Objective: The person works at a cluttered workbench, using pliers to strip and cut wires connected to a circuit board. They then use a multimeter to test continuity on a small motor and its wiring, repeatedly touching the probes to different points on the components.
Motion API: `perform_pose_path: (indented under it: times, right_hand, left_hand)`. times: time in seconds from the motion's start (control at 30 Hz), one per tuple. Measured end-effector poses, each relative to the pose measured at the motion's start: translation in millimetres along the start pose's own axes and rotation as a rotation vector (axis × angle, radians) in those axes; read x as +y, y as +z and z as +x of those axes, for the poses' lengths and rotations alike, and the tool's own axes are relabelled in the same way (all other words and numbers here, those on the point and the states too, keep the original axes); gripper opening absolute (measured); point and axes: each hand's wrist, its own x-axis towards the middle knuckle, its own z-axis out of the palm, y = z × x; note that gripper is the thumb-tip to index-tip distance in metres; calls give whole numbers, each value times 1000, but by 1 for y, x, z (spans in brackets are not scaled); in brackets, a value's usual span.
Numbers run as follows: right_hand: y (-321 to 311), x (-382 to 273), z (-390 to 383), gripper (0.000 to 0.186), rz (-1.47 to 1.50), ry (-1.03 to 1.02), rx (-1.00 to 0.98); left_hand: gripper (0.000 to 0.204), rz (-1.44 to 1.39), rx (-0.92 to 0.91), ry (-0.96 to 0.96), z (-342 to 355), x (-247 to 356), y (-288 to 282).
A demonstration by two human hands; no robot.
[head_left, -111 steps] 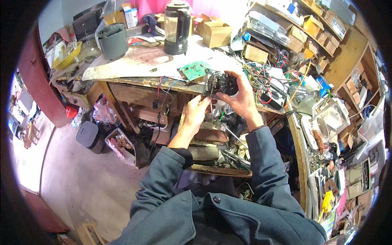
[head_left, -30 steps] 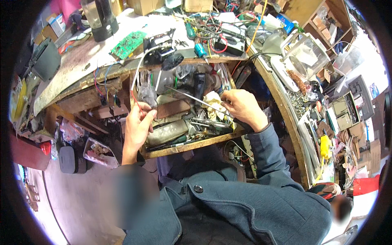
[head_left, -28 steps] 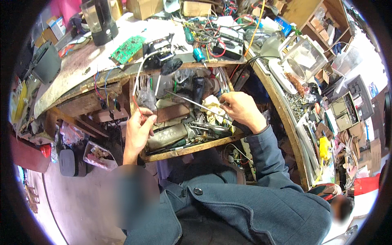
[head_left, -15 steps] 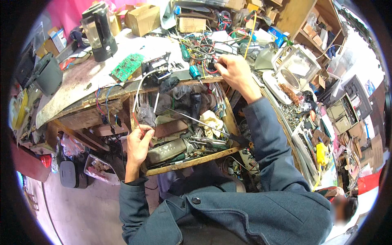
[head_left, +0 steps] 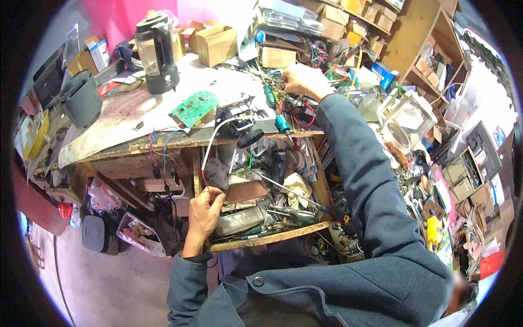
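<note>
My left hand (head_left: 206,217) is closed in a pinch on the end of a thin red wire (head_left: 205,179), in front of the open drawer's left side. Above it, the wire runs into a white sleeve (head_left: 209,146) that curves up to a small black device (head_left: 238,117) at the bench edge. My right hand (head_left: 306,82) reaches over the bench into tangled cables and tools, fingers curled down. What its fingertips hold, if anything, is hidden. Near it lie a green-handled screwdriver (head_left: 270,96) and a teal-handled tool (head_left: 283,124).
The open drawer (head_left: 272,240) holds several hand tools, a long thin rod (head_left: 272,181) and crumpled cloth. A green circuit board (head_left: 195,108) and a blender (head_left: 156,54) stand on the bench's left. Small parts and a yellow tool (head_left: 434,230) crowd the right.
My right hand has moved farther back and left into the cable pile, away from the bench edge. My left hand keeps its pinch on the red wire. The whole view has shifted.
</note>
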Motion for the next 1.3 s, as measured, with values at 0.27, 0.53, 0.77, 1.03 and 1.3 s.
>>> perform_pose_path:
  times: [0.27, 0.53, 0.77, 1.03, 1.3]
  right_hand:
    - [24, 17, 68, 34, 243, 39, 129]
    - [64, 35, 88, 38, 645, 42, 347]
    - [35, 149, 56, 26, 236, 183, 308]
    - [36, 160, 23, 25, -136, 221, 175]
    - [97, 176, 33, 59, 112, 483, 81]
  left_hand:
    - [14, 42, 42, 20, 1, 5, 3]
    - [13, 68, 32, -3, 1, 10, -1]
    - [9, -110, 61, -15, 2, 4, 2]
    - [10, -40, 78, 33, 2, 5, 1]
    - [10, -46, 54, -1, 3, 1, 1]
